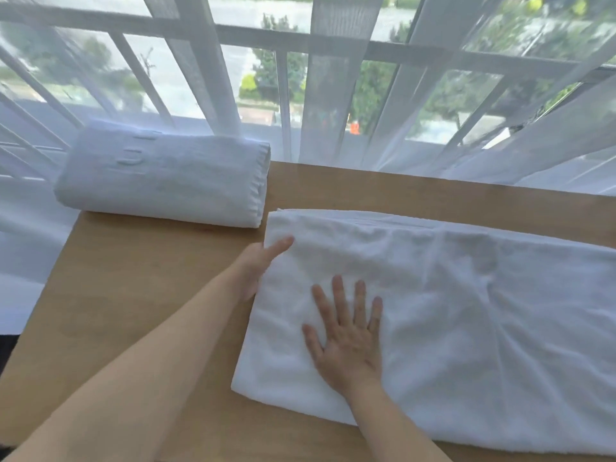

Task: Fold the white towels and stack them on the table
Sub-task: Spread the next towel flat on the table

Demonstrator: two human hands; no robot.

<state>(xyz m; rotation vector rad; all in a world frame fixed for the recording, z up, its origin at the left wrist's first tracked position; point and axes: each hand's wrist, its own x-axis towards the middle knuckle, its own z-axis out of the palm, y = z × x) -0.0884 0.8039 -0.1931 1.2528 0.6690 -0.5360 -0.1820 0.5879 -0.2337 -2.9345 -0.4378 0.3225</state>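
Observation:
A long white towel lies partly folded across the wooden table, running off the right edge of the view. My right hand presses flat on its left part with the fingers spread. At the towel's left edge my left hand grips the fabric: the thumb lies on top and the fingers are hidden underneath. A folded white towel sits at the table's far left corner, apart from both hands.
A sheer white curtain hangs right behind the table's far edge, with window bars and trees beyond it. Bare wood shows to the left of the long towel and along the near edge.

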